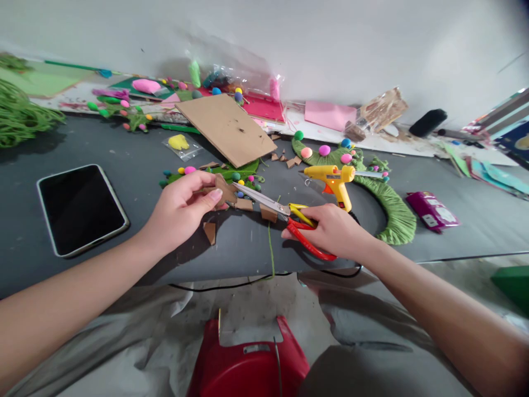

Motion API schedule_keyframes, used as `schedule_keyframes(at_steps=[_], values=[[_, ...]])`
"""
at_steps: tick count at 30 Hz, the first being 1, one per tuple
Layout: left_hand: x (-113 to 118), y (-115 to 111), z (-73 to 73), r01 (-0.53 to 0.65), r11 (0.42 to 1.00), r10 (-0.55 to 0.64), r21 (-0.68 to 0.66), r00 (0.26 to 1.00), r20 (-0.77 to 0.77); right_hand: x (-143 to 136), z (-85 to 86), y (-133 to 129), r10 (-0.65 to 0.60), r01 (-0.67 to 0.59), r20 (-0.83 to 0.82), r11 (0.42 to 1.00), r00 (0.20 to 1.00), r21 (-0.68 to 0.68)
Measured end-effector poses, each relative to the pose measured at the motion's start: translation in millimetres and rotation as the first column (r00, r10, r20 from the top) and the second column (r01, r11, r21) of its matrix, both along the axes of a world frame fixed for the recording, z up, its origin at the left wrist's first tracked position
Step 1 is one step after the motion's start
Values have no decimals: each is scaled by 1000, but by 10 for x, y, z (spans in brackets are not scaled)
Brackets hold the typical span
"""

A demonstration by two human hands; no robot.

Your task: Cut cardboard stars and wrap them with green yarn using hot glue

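Between the thumb and fingers of my left hand (185,207) is a small brown cardboard piece (225,189). My right hand (326,229) grips scissors (306,226) with one red and one yellow handle. Their blades point left, and the tip meets the right edge of the cardboard piece; whether the blades are parted is hard to make out. Cardboard scraps (210,232) lie below and beside the hands. Behind the left hand is a green leaf shape with coloured pompoms (236,176). A yellow glue gun (333,179) rests just beyond my right hand.
A green yarn-wrapped ring (388,207) with pompoms curves behind the glue gun. A large cardboard sheet (227,127) lies at the back. The tablet (82,209) is at left, a purple packet (432,210) at right. A black cord (231,286) runs along the table's front edge.
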State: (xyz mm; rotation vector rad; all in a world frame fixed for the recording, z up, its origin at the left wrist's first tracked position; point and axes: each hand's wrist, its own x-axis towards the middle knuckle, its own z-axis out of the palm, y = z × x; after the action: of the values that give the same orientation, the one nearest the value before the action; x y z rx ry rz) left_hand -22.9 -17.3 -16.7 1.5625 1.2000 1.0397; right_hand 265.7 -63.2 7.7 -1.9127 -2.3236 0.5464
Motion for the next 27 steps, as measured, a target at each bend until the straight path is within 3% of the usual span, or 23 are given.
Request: schedule_keyframes(at_steps=[11, 21, 27], values=[[-9, 9, -22, -14, 1000, 14, 1, 1000, -20, 4, -19, 16, -2, 2, -17, 1000, 1000, -8], [-28, 2, -14, 30, 998, -24, -53, 994, 104, -10, 44, -23, -34, 31, -63, 998, 997, -60], [-23, -5, -1, 42, 999, -38, -34, 994, 98, -4, 66, -40, -34, 31, -43, 997, 999, -72]])
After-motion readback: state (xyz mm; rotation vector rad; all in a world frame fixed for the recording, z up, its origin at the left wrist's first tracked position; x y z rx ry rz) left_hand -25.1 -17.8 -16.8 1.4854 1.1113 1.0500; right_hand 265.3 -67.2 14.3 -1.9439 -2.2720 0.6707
